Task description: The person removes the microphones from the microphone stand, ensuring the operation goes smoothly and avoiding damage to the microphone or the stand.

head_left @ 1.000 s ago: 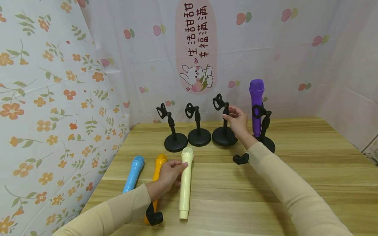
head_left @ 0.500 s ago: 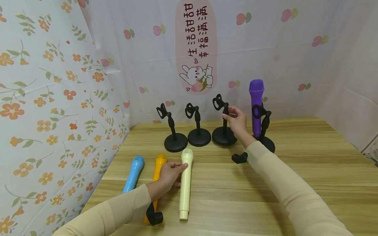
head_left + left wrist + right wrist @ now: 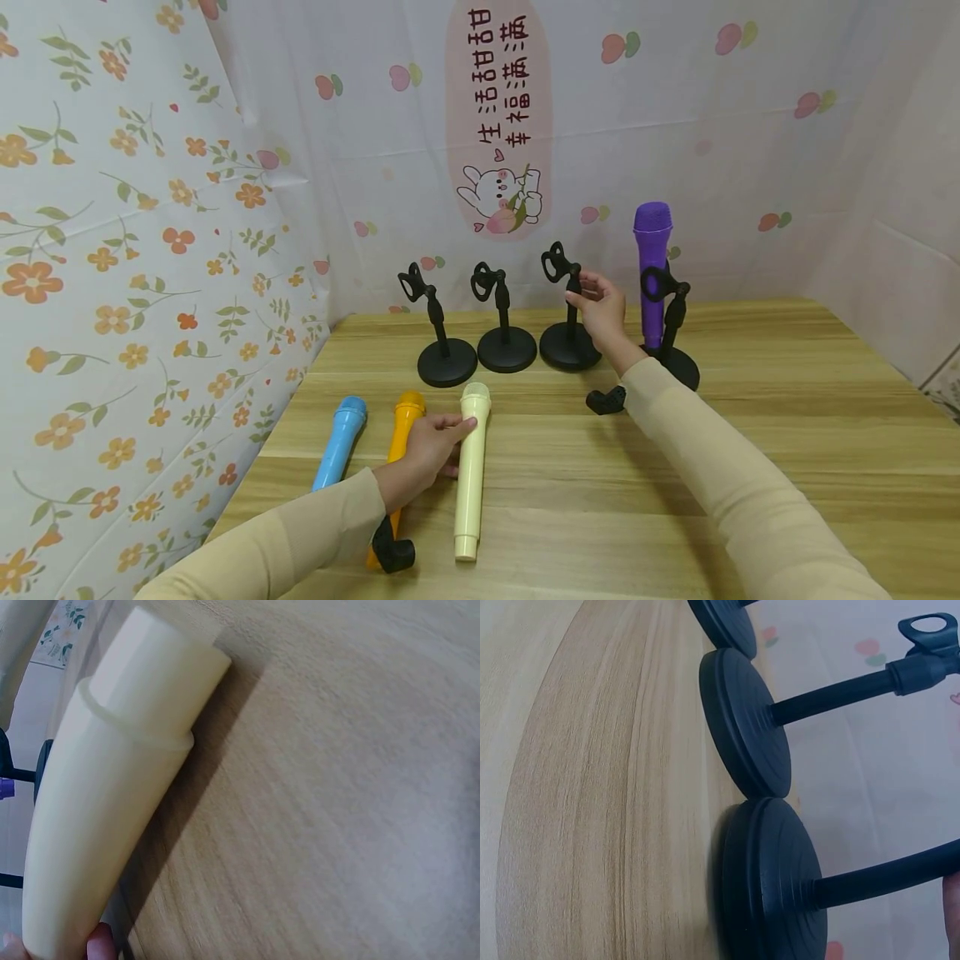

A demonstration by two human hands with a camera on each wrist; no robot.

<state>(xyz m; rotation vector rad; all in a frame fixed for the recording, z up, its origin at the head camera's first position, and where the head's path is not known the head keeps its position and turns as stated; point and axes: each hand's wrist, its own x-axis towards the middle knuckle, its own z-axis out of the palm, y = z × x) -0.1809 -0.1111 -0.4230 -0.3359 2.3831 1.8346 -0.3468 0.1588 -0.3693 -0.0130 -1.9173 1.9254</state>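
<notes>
My left hand (image 3: 431,447) pinches a pale yellow microphone (image 3: 470,492) near its head, with the head pointing away from me. The left wrist view shows the microphone's stepped tail end (image 3: 157,675) close over the wood, its shadow beside it. Farther back, my right hand (image 3: 603,315) grips the upper pole of a black microphone stand (image 3: 570,348), just below its clip. In the right wrist view the stand's round base (image 3: 780,885) is at the tabletop, next to another base (image 3: 742,720). An orange microphone (image 3: 400,429) lies partly hidden behind my left hand and wrist.
Two more black stands (image 3: 446,367) (image 3: 507,352) stand to the left in the row. On the right, a purple microphone (image 3: 653,250) stands upright behind another stand (image 3: 675,312). A blue microphone (image 3: 339,446) lies at the left. Patterned cloth (image 3: 360,150) hangs behind the table.
The pale yellow microphone has slid slightly toward me in my left hand's grip. The stand in my right hand has dipped very slightly. Everything else stays in place.
</notes>
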